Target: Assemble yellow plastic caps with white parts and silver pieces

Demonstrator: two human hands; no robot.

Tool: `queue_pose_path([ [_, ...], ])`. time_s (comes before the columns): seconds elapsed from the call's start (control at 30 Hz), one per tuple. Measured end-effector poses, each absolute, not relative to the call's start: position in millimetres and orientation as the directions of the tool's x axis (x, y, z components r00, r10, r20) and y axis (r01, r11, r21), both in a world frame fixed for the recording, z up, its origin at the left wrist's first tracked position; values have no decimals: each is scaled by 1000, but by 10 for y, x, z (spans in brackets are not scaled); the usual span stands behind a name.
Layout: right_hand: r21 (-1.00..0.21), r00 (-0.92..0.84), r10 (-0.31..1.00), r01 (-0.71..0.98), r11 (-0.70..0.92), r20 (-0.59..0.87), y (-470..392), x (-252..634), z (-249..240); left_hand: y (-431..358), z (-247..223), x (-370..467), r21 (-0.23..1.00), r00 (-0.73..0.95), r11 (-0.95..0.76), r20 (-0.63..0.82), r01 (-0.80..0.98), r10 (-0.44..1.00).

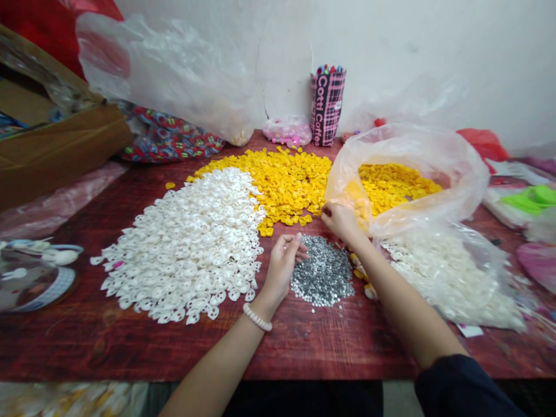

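My left hand [284,260], with a beaded bracelet [257,318] at the wrist, hovers at the left edge of a heap of small silver-grey discs [324,272]. Its fingers are curled towards the thumb; what they hold, if anything, is too small to name. Beyond the discs, my right hand [341,221] is closed in a pinch beside the plastic bag of yellow pieces [399,185]; its fingertips hide what is in them. Loose yellow plastic pieces [291,179] lie just past both hands. To the left spreads a large pile of white, leaf-shaped plastic pieces [186,249] with holes.
A clear bag of white pieces [460,272] lies by my right forearm. At the left are a cardboard box [65,145] and a clear container with a checked rim [39,284]. A plaid paper bag [327,110] stands against the wall. The red-brown table [304,347] ends near my body.
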State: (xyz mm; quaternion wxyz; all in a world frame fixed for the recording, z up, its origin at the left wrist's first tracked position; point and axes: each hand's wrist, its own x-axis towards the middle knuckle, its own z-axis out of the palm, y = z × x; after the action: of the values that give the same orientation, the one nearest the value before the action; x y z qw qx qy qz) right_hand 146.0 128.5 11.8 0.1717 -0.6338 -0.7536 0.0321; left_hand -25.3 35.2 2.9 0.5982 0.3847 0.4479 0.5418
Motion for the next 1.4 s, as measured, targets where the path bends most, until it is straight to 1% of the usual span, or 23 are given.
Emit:
queue_pose_path([
  [0.07, -289, -171, 961, 929, 230, 216, 1134, 1450, 233, 359, 25, -258, 945, 41, 155, -149, -287, 988],
  [0.13, -312, -288, 932, 885, 347, 219, 940, 1408, 347, 367, 28, -271, 932, 91, 209, -190, -296, 978],
  [0.23, -281, -553, 796, 746, 604, 246, 653, 1333, 469, 375, 47, -302, 902, 221, 299, -237, -312, 946],
  [0.3, -268, -622, 738, 688, 675, 261, 513, 1315, 490, 375, 58, -324, 880, 311, 345, -244, -327, 919],
  [0.33, -291, -613, 738, 679, 674, 280, 463, 1321, 483, 373, 61, -333, 864, 347, 366, -245, -346, 905],
  [0.47, -516, -419, 818, 636, 574, 394, 334, 1425, 388, 359, 44, -351, 755, 450, 458, -242, -470, 860],
  [0.5, -551, -392, 827, 618, 561, 403, 307, 1451, 363, 354, 35, -347, 737, 466, 472, -239, -484, 852],
  [0.53, -566, -385, 828, 605, 560, 407, 280, 1469, 341, 347, 27, -339, 731, 479, 480, -237, -485, 845],
  [0.63, -560, -410, 814, 591, 581, 411, 213, 1461, 285, 323, 11, -300, 754, 494, 473, -228, -456, 839],
  [0.77, -570, -396, 839, 615, 545, 374, 162, 1389, 188, 315, 4, -255, 766, 455, 472, -265, -437, 850],
  [0.87, -643, -334, 877, 596, 481, 346, 125, 1366, 128, 337, -10, -250, 751, 413, 475, -293, -459, 862],
  [0.97, -717, -278, 897, 539, 442, 344, 94, 1359, 111, 354, -28, -249, 781, 349, 437, -298, -446, 889],
  [1.07, -719, -220, 903, 548, 428, 369, 90, 1352, 116, 344, -34, -234, 857, 288, 381, -290, -346, 913],
  [1.17, -677, -162, 896, 603, 422, 414, 99, 1358, 104, 311, -19, -208, 897, 236, 323, -258, -301, 937],
  [1.23, -599, -173, 860, 652, 465, 480, 100, 1363, 74, 284, -1, -193, 894, 223, 321, -259, -312, 940],
  [1.3, -515, -210, 817, 686, 515, 537, 92, 1355, 27, 260, 15, -179, 883, 248, 339, -266, -326, 932],
  [1.33, -490, -233, 801, 687, 536, 551, 84, 1346, 2, 250, 19, -173, 875, 261, 344, -263, -340, 929],
  [1.4, -486, -281, 791, 663, 570, 544, 65, 1321, -36, 237, 14, -164, 852, 263, 348, -259, -392, 929],
])
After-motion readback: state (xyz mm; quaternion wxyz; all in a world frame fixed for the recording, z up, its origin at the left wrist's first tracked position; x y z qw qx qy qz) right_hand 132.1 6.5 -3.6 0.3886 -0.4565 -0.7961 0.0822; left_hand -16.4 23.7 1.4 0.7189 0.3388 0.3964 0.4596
